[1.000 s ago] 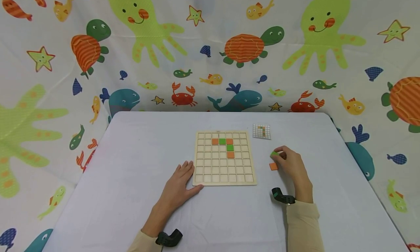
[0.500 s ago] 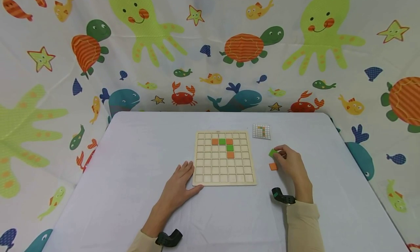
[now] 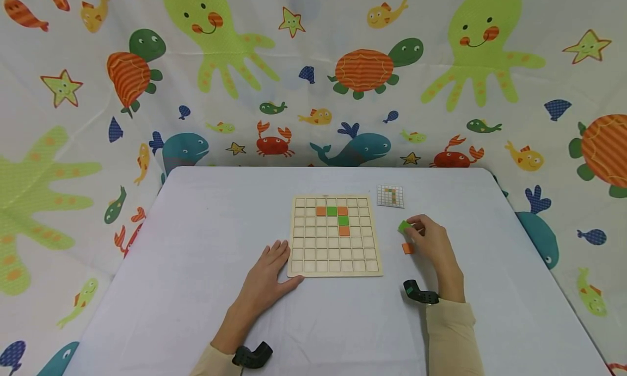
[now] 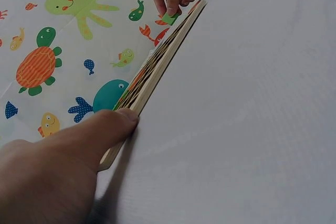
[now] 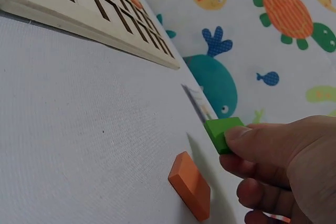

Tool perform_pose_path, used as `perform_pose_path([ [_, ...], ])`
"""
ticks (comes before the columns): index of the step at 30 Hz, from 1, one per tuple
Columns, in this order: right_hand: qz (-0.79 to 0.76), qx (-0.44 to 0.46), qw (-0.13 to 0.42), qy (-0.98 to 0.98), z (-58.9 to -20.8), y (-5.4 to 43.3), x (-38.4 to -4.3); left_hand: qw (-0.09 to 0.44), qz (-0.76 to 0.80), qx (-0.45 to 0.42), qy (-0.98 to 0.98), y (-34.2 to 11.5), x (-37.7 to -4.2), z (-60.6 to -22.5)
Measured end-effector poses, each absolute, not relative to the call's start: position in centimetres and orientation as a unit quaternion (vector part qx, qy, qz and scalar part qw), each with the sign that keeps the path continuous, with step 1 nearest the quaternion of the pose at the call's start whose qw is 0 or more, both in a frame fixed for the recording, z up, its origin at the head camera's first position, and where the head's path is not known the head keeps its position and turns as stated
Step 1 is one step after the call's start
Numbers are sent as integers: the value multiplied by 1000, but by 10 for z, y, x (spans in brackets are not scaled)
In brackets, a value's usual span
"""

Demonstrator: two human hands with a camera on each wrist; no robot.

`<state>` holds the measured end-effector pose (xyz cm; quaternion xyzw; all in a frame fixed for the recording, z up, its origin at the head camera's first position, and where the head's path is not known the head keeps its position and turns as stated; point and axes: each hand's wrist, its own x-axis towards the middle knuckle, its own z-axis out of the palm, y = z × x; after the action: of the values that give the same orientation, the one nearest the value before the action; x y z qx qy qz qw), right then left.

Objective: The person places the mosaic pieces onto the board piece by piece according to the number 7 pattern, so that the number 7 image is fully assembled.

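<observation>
A green square tile [image 3: 404,227] is pinched between the thumb and fingers of my right hand [image 3: 431,239], held just above the table. Below it on the cloth lies an orange tile [image 5: 190,186]. The wooden grid board [image 3: 326,251] sits in the middle of the table, with several orange and green tiles set in its upper cells, forming a bent line. My left hand [image 3: 266,275] rests at the board's lower left corner, fingers straight along the left side; in the left wrist view its thumb touches the board's edge.
A small pattern card [image 3: 390,196] with a grid and coloured squares lies beyond the board's upper right corner. White cloth covers the table [image 3: 196,229]. Behind hangs a curtain [image 3: 303,38] printed with sea animals.
The right hand has picked the green tile up off the cloth and shifted slightly left with it, so more of the tile shows. My left hand and the board stay still.
</observation>
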<state>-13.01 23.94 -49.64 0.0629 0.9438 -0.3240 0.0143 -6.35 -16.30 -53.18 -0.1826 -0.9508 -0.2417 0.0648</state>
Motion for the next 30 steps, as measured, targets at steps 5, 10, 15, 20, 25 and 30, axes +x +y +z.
perform_pose_path([
  [5,-329,67,10,942,-495,235,-130,65,-242,-183,-951,-163,-64,-532],
  [10,-333,64,6,941,-493,233,-130,69,-244,-185,-950,-162,-65,-532],
  [15,-338,60,7,939,-492,231,-130,68,-244,-183,-950,-162,-65,-531],
  [20,-336,55,7,940,-492,229,-130,63,-245,-180,-951,-162,-64,-530],
  [25,-339,44,4,940,-493,227,-131,58,-245,-180,-951,-161,-64,-530],
  [30,-336,38,3,941,-494,224,-132,57,-242,-180,-952,-162,-65,-531],
])
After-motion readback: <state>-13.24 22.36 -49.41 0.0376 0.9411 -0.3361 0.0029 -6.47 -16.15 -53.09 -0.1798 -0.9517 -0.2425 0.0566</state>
